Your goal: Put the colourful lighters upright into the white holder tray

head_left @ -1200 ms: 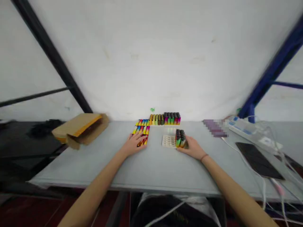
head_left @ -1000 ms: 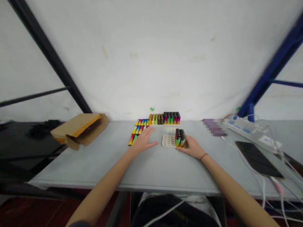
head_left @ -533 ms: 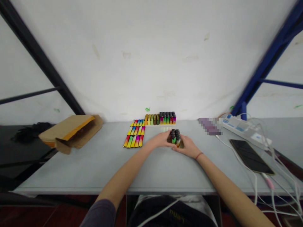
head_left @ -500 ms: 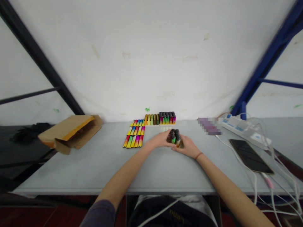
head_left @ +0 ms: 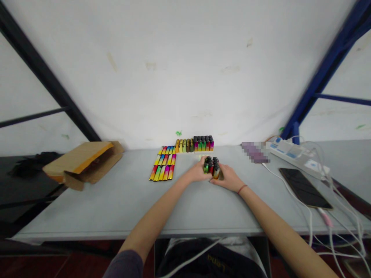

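Observation:
A small cluster of upright lighters (head_left: 211,169) with black tops and green, red and orange-yellow bodies stands between my hands. My left hand (head_left: 199,170) is closed around its left side, and my right hand (head_left: 227,177) grips it from the right; the thumbs come close at the front. Behind the cluster, more black-topped lighters (head_left: 203,143) stand in a tight block, beside a block of yellow and brown lighters (head_left: 184,146). To the left, multicoloured lighters (head_left: 164,166) lie flat in three rows. Fingertips behind the cluster are hidden.
An opened cardboard box (head_left: 84,160) lies at the left of the grey table (head_left: 116,208). On the right are a dark phone (head_left: 304,188), a purple, partly pixelated item (head_left: 253,152), a white power strip (head_left: 298,157) and loose white cables. A wall closes off the back.
Between my hands the cluster shows more lighters, with a red one now visible in the middle. My left hand has shifted slightly left. The view has tilted a little.

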